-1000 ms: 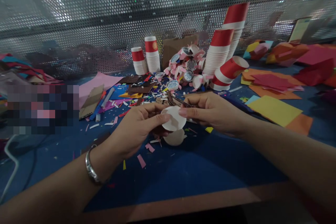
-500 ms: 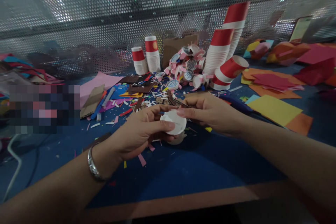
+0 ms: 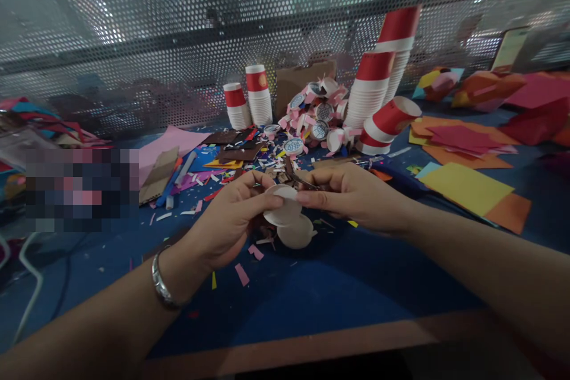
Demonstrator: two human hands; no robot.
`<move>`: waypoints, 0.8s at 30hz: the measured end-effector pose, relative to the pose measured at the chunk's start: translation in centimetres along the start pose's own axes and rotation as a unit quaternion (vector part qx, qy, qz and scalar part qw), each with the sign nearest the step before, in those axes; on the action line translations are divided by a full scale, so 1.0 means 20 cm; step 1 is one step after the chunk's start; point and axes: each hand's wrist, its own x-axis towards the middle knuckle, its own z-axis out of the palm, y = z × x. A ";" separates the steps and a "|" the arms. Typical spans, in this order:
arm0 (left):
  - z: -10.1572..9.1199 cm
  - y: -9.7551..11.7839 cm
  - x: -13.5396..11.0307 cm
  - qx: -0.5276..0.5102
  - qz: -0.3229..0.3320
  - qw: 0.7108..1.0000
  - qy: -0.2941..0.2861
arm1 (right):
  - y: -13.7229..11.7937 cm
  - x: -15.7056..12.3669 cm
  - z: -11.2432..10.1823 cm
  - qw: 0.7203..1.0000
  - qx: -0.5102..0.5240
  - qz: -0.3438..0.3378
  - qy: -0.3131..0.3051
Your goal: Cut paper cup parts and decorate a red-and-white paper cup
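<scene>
Both of my hands meet above the blue table top (image 3: 312, 291) and pinch a small white paper disc (image 3: 282, 209). My left hand (image 3: 231, 222), with a silver bracelet on the wrist, grips the disc's left edge between thumb and fingers. My right hand (image 3: 356, 197) is closed on its right edge. A second white paper round (image 3: 296, 233) lies on the table just under the disc. Thin dark strips (image 3: 307, 181) stick out behind my right fingers; whether they are held I cannot make out.
Stacks of red and white paper cups (image 3: 378, 80) stand at the back, with two shorter stacks (image 3: 249, 101) to their left and a heap of cut cup bottoms (image 3: 314, 116). Coloured paper sheets (image 3: 465, 187) lie right. Paper scraps (image 3: 243, 163) litter the middle. A perforated metal screen (image 3: 178, 41) closes the back.
The disc has been turned and tilted between my fingers, then shifted slightly left and up. Both hands stayed together over the same spot.
</scene>
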 end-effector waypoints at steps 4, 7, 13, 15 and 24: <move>-0.01 -0.01 -0.01 0.039 0.010 0.999 -0.025 | -0.01 0.00 -0.01 0.999 -0.025 -0.025 0.008; -0.01 -0.02 -0.03 0.109 0.027 0.992 -0.062 | -0.01 0.00 -0.01 0.999 -0.035 -0.040 0.012; -0.04 -0.01 -0.03 0.161 0.059 0.984 -0.053 | -0.02 0.01 0.00 0.999 -0.001 -0.045 0.015; -0.05 -0.01 -0.04 0.157 0.079 0.984 -0.041 | -0.02 0.01 0.01 0.998 0.029 -0.046 0.021; -0.03 -0.02 -0.06 0.077 0.069 0.990 -0.099 | -0.02 0.02 0.01 0.996 0.074 -0.036 0.035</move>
